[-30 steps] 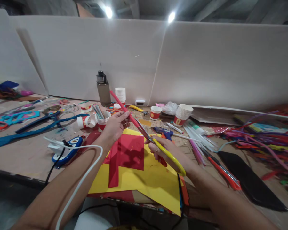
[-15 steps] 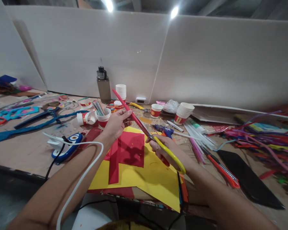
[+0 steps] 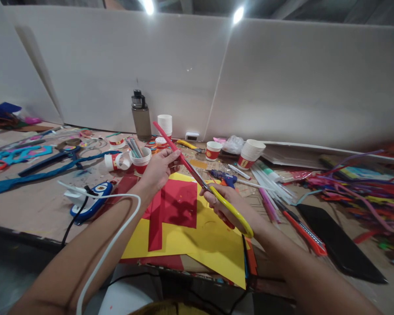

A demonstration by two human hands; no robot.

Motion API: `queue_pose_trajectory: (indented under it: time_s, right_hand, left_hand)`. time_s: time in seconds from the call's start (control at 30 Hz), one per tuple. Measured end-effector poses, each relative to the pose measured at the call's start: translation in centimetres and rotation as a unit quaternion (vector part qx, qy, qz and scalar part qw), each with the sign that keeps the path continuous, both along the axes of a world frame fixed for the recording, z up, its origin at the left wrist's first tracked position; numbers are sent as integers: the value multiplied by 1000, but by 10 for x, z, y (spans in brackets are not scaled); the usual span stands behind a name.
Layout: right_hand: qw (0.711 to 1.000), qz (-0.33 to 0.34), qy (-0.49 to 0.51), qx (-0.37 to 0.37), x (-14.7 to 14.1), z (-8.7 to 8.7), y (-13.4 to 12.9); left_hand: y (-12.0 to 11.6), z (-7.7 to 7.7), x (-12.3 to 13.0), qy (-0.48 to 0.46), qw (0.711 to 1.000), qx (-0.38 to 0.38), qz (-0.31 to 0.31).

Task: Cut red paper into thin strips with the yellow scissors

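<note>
My left hand (image 3: 162, 168) pinches a narrow red paper strip (image 3: 166, 136), which slants up and away above the table. Scissors (image 3: 231, 210) with a yellow handle are gripped in my right hand (image 3: 225, 205). Their metal blades point up and left and meet the strip's lower end just beside my left fingertips. The blades lie nearly together. Below my hands, a red paper sheet (image 3: 180, 205) and a longer red strip (image 3: 155, 236) rest on a large yellow sheet (image 3: 216, 249).
A white cable (image 3: 110, 249) crosses my left forearm from a blue power strip (image 3: 92, 205). Paper cups (image 3: 213, 151) and a bottle (image 3: 141, 118) stand at the back. To the right lie a glue gun (image 3: 228, 178), a red box cutter (image 3: 307, 236), a black phone (image 3: 338, 245) and pipe cleaners (image 3: 357, 188).
The scissor blades have come closer together at the strip's lower end, and less red shows beneath them. Both hands stay nearly in place.
</note>
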State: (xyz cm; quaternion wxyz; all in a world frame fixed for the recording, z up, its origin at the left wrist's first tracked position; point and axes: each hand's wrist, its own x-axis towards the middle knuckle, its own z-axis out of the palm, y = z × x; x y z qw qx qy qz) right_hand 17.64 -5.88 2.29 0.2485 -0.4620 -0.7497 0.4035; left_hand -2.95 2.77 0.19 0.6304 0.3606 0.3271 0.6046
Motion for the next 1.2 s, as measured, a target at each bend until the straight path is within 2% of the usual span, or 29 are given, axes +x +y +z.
queue_pose_trajectory:
  time_s: [0.37,1.2]
  right_hand:
    - [1000,0,1,-31,0,0,-1]
    - [999,-21,-1,-48,0,-6,-3]
  left_hand:
    - [0,1,0,-2,1000,-4,-2]
    - [-1,2,0,-7,1000,-7,-6]
